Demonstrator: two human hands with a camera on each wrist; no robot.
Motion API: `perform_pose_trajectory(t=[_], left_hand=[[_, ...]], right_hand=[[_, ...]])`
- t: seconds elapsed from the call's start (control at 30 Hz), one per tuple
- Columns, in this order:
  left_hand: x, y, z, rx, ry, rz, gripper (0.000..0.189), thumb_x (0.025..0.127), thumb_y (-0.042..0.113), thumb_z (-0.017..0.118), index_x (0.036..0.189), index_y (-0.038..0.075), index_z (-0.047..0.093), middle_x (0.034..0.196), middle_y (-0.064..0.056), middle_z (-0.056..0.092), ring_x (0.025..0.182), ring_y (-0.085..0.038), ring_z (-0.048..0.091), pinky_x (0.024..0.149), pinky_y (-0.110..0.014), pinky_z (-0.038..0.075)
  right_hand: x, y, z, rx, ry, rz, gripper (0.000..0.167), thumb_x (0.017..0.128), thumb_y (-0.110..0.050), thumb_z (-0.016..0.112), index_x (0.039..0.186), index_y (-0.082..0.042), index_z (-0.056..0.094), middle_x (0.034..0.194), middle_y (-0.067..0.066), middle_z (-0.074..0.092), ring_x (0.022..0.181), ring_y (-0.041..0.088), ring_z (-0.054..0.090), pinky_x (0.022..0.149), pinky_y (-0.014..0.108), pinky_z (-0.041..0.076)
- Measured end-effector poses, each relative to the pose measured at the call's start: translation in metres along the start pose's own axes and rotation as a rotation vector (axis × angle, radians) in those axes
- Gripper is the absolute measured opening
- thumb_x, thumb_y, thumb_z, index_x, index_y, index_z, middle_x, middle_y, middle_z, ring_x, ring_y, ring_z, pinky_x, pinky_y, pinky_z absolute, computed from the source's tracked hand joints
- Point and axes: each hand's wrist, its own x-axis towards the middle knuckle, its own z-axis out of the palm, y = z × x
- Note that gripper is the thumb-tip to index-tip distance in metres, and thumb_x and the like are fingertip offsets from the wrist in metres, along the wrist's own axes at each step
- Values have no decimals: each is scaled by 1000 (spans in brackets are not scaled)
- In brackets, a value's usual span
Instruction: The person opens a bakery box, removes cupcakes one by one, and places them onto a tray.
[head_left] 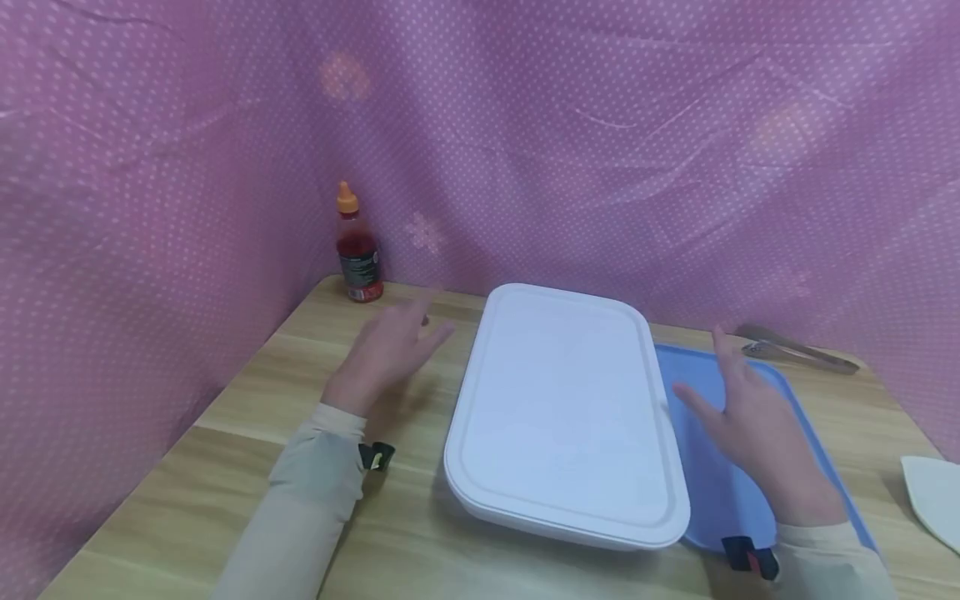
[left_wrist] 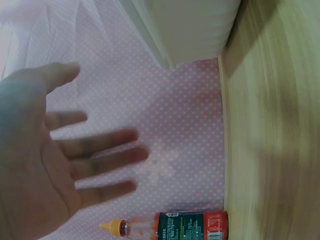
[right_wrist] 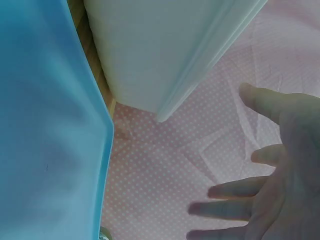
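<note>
A white lidded box (head_left: 566, 417) stands on the wooden table, its lid lying flat on top. To its left my left hand (head_left: 386, 350) hovers with fingers spread, holding nothing; the left wrist view shows its palm (left_wrist: 35, 175) apart from the box's side (left_wrist: 190, 30). On the other side, my right hand (head_left: 757, 425) hangs above a blue tray (head_left: 705, 492), fingers extended and nothing in them. The right wrist view has the box wall (right_wrist: 150, 50) a gap away from that hand (right_wrist: 270, 175). What the box contains is hidden.
A sauce bottle (head_left: 360, 258) with an orange cap stands at the back left corner. Metal tongs (head_left: 798, 350) lie behind the tray at the back right. A pale flat piece (head_left: 933, 496) shows at the right edge. A pink dotted cloth (head_left: 562, 150) hangs behind the table.
</note>
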Motion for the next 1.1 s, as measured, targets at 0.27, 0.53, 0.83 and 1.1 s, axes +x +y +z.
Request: perform_pose_trajectory(t=[0.27, 0.53, 0.83, 1.1], left_hand=[[-1, 10, 2, -94, -113, 88, 52, 103, 44, 54, 150, 22, 48, 108, -6, 69, 94, -22, 65, 83, -41, 56], [-1, 17, 11, -179, -161, 102, 55, 101, 51, 55, 151, 30, 45, 113, -3, 67, 100, -21, 63, 87, -42, 56], [-3, 21, 18, -217, -216, 101, 63, 99, 50, 59, 155, 28, 40, 120, -2, 64, 106, -19, 62, 93, -43, 55], [-2, 15, 27, -193, -242, 133, 61, 98, 46, 63, 152, 25, 44, 118, 0, 64, 101, -17, 61, 91, -38, 56]], right_hand=[[-1, -7, 0, 70, 136, -85, 68, 92, -30, 75, 144, 6, 48, 111, 32, 69, 82, 42, 72, 66, 57, 58], [0, -12, 4, 119, 40, -75, 61, 91, -34, 75, 133, 7, 59, 95, 23, 75, 73, 32, 73, 57, 41, 59], [1, -15, 7, 127, -106, -27, 62, 91, -41, 74, 135, 2, 61, 96, 19, 76, 79, 30, 73, 59, 38, 58], [1, -13, 11, 134, -153, -54, 60, 91, -40, 74, 136, -3, 62, 99, 20, 75, 80, 28, 72, 65, 41, 59]])
